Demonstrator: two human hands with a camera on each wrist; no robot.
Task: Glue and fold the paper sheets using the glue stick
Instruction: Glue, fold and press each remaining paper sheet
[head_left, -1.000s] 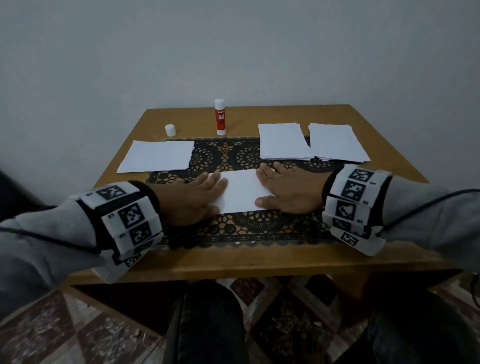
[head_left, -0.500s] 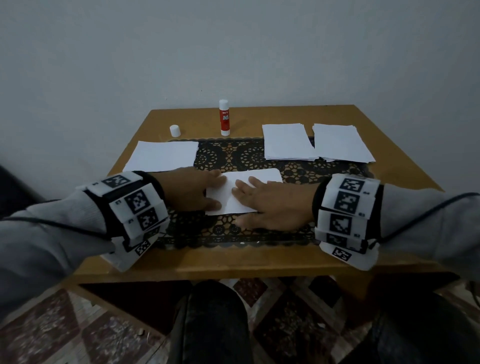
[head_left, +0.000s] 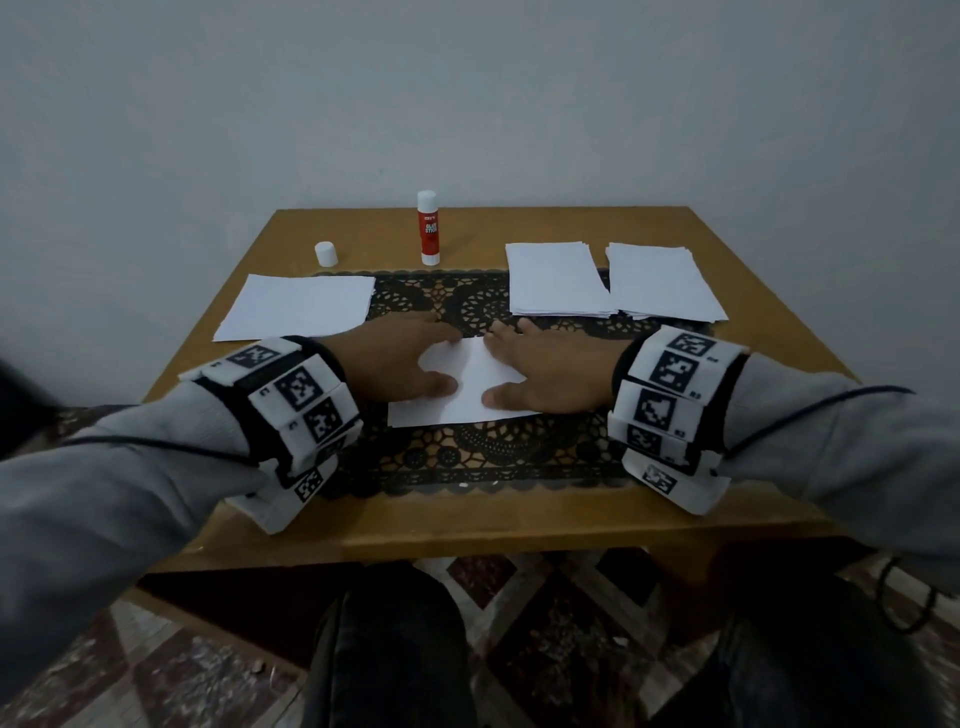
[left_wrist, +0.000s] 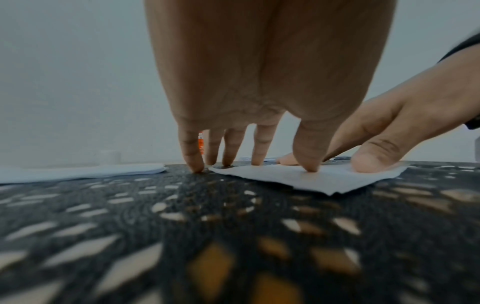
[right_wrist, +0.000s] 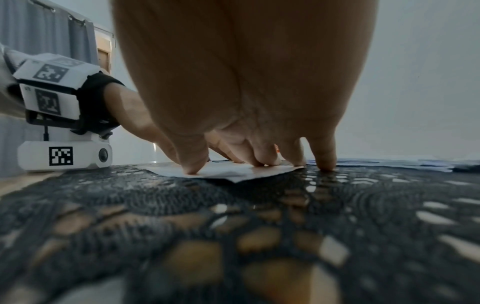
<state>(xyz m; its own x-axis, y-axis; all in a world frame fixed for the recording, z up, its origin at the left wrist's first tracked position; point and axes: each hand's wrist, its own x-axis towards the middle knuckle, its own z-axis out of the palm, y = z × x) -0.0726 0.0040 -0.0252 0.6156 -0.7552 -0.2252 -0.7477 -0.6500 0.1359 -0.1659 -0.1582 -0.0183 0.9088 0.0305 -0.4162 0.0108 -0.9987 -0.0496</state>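
Hands pressing folded sheet flat on mat.

Left hand (head_left: 400, 364) and right hand (head_left: 545, 371), fingers straight, press the folded sheet (head_left: 467, 392) on the lace mat (head_left: 467, 457). Glue stick (head_left: 429, 228) stands uncapped far centre, cap (head_left: 325, 254) to its left. Probably one piece nearly done; stacks (head_left: 558, 280) far right remain, single sheet (head_left: 296, 312) far left.

Head view: the counter (head_left: 363, 535) is looked down on from above and behind, facing the wall, at middling range.
Left wrist view: set low over the lace mat (left_wrist: 182, 226), aimed along the left hand (left_wrist: 259, 72) to its fingers (left_wrist: 193, 156), very close.
Right wrist view: likewise skimmed low along the right hand (right_wrist: 246, 72).
Shared: the folded sheet (head_left: 467, 389) is caught by all three.
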